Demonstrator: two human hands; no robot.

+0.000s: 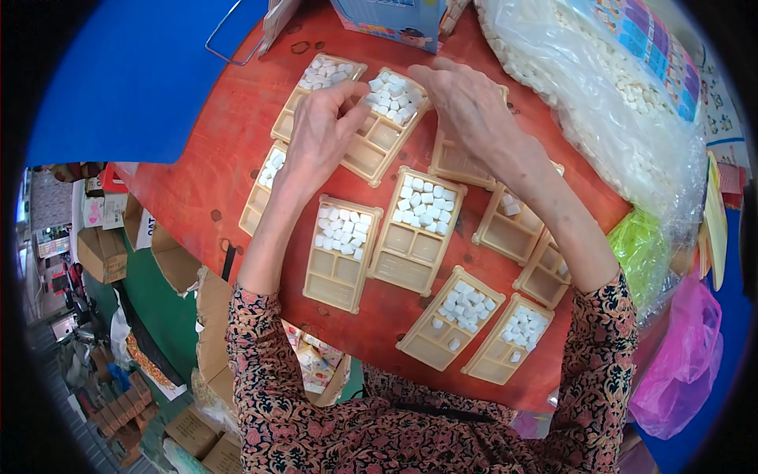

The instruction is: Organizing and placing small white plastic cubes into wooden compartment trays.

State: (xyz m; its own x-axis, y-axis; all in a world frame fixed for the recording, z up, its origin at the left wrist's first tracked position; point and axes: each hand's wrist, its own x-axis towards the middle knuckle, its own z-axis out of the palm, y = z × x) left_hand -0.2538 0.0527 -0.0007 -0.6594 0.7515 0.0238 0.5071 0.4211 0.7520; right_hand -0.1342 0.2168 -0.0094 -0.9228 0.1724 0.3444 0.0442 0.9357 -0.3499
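Several beige compartment trays lie on a red table, many with small white marshmallow-like pieces in their top section. My left hand [322, 134] reaches over a tray [366, 158] at the far middle, thumb and forefinger bent close together at its white pieces [395, 96]. What they pinch, if anything, is too small to tell. My right hand [472, 109] is curled by the same tray's far right corner, its fingertips mostly hidden. Below it, another tray [459, 164] is partly covered by my wrist. Two filled trays, a left one [332, 280] and a right one [401, 268], lie between my forearms.
A large clear bag of white pieces [584, 103] lies along the right of the red table [237, 142]. At the back stands a light blue box [391, 24]. A pink plastic bag [679, 363] hangs at right. Cardboard boxes [103, 253] stand at the left.
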